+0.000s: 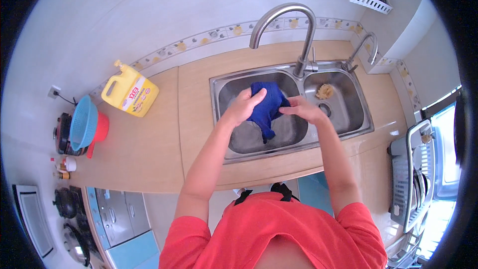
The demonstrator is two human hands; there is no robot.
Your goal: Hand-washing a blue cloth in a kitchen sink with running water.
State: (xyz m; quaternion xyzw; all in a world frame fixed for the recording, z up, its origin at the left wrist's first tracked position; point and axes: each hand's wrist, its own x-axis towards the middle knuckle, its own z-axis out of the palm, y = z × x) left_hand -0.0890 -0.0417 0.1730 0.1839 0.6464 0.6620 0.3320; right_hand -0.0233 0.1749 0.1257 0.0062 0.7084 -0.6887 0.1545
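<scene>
Both hands hold a crumpled dark blue cloth above the larger, left basin of a stainless steel double sink. My left hand grips its left side, thumb lying on top of the fabric. At the cloth's right edge, my right hand pinches it between thumb and fingers. A narrow end of the cloth hangs down towards the basin floor. The tall gooseneck faucet arches behind the cloth, and no water is seen running from it. In the smaller right basin lies a yellowish scrubber near the drain.
Left on the counter stand a yellow detergent jug and a light blue colander against a red plastic container. A small faucet rises at the sink's right corner. A dish rack with plates stands at the right.
</scene>
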